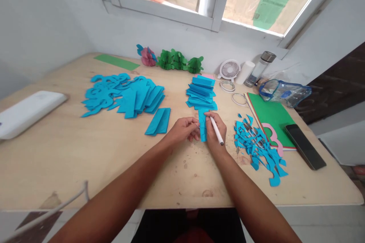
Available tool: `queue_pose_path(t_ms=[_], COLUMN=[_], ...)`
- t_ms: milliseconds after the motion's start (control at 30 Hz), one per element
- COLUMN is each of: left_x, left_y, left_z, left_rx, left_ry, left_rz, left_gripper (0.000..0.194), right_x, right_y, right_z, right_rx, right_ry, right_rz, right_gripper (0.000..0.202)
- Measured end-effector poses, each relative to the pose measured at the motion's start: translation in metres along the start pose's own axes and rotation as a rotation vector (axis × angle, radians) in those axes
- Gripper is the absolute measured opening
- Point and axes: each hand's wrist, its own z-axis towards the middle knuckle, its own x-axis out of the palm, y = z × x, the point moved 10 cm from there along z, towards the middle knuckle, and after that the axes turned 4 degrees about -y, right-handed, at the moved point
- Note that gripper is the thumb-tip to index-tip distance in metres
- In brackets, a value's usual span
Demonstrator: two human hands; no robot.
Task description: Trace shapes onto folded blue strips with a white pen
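Observation:
My right hand (216, 131) is closed around a white pen (216, 130), its dark end pointing back toward me. Under that hand lies a narrow folded strip of blue paper (202, 123), upright in view between my two hands. At the strip's left edge, my left hand (186, 128) has its fingers curled together; whether they pinch the paper is hard to make out. Just beyond the strip sits a pile of folded blue papers (201, 93). A separate folded blue piece (158, 121) rests left of my left hand.
Blue cut-outs (105, 93) and folded sheets (142, 97) spread at left. Blue scraps (258, 142), a green sheet (269, 117) and a phone (305, 146) lie right. A small fan (229, 69), bottle (261, 68) and green paper figures (178, 60) stand along the wall.

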Motion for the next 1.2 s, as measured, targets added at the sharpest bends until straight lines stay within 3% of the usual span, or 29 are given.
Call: queue_pose_path(t_ms=[200, 467, 833, 1033, 1200], left_x=[0.002, 0.001, -0.006, -0.011, -0.015], left_y=[-0.001, -0.001, -0.002, 0.000, -0.001], left_z=[-0.001, 0.000, 0.000, 0.003, 0.006], left_rx=[0.007, 0.034, 0.036, 0.037, 0.034], left_ry=[-0.009, -0.023, -0.059, -0.071, -0.064], left_rz=[0.023, 0.057, 0.038, 0.017, 0.000], left_gripper=[0.012, 0.022, 0.019, 0.022, 0.024], right_x=[-0.004, -0.003, -0.002, -0.006, 0.008], right_y=[0.002, 0.008, 0.008, -0.013, -0.026], right_z=[0.001, 0.000, -0.002, 0.001, -0.001], right_rx=[-0.032, -0.064, 0.022, 0.184, 0.338], right_ry=[-0.049, -0.051, -0.031, -0.088, 0.015], right_rz=[0.000, 0.002, 0.048, 0.171, 0.325], right_gripper=[0.023, 0.024, 0.025, 0.028, 0.032])
